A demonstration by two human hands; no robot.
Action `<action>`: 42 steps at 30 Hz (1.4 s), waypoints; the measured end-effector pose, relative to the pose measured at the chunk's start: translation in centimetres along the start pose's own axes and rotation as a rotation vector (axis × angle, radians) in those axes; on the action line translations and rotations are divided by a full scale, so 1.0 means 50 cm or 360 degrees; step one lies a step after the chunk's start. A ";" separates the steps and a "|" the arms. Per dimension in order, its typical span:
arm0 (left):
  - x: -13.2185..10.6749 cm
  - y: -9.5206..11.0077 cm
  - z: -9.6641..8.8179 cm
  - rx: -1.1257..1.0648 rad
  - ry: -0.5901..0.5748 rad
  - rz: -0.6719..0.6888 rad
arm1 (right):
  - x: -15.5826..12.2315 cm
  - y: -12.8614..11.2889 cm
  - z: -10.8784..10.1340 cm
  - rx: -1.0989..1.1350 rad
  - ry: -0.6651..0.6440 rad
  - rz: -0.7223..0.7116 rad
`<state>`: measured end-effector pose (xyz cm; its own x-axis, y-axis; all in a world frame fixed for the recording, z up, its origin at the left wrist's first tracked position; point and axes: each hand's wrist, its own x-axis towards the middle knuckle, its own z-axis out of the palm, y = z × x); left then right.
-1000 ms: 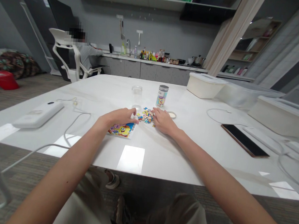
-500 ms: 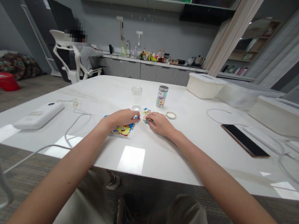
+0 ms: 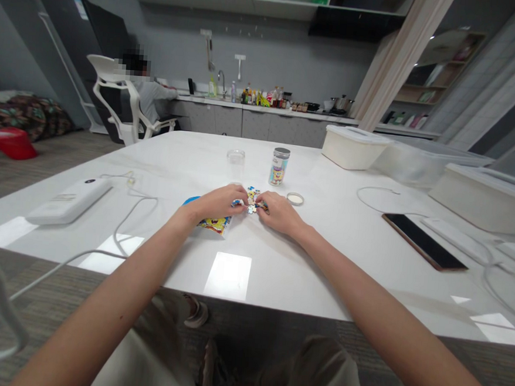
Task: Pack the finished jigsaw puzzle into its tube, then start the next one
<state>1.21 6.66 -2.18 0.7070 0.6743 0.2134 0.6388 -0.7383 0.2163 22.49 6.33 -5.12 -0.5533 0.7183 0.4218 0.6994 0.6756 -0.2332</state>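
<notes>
Small colourful jigsaw puzzle pieces (image 3: 252, 196) lie in a cluster on the white table, between my hands. My left hand (image 3: 221, 203) is closed at the cluster's left side, a bluish puzzle piece showing between thumb and fingers. Beneath its wrist lies a cartoon picture sheet (image 3: 214, 225), partly covered. From the right, my right hand (image 3: 278, 212) pinches at puzzle pieces, its fingertips partly hiding them. Behind the cluster stand a clear jar (image 3: 235, 163) and a jar with a cartoon label and silver lid (image 3: 278, 167). A round lid (image 3: 294, 199) rests beyond my right hand.
At right are lidded storage boxes (image 3: 353, 148), a dark phone-like slab (image 3: 424, 241) and a white cable. A white power bank-like device (image 3: 70, 201) with cables (image 3: 125, 225) sits at left. Far left, a person (image 3: 152, 94) sits in a white chair by the kitchen counter.
My left hand has moved slightly right and up, closer to the pieces. My right fingers have drawn back a little, showing more of the cluster. The picture sheet's left edge now curls up.
</notes>
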 end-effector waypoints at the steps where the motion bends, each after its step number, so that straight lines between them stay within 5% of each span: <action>1: 0.000 0.001 -0.002 -0.0013 -0.0054 0.0001 | 0.001 -0.001 0.000 0.0012 0.0007 0.0004; 12: -0.001 0.005 -0.009 -0.0034 -0.0220 -0.0105 | 0.008 0.003 0.002 -0.0039 -0.0048 -0.0052; 24: -0.001 0.014 -0.022 -0.0156 0.0176 -0.0264 | 0.003 0.001 -0.003 0.0038 -0.0039 -0.0030; 36: -0.001 0.024 -0.014 -0.0425 -0.0223 -0.0033 | 0.008 0.017 0.011 0.0189 0.0036 -0.0057; 42: 0.002 0.017 -0.006 -0.0302 -0.0141 -0.0036 | 0.008 0.010 0.005 0.0182 -0.0002 -0.0033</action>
<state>1.73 6.11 -1.68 0.7225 0.6802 0.1235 0.5921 -0.7010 0.3975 22.50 6.97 -5.29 -0.5679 0.7041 0.4263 0.6314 0.7049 -0.3230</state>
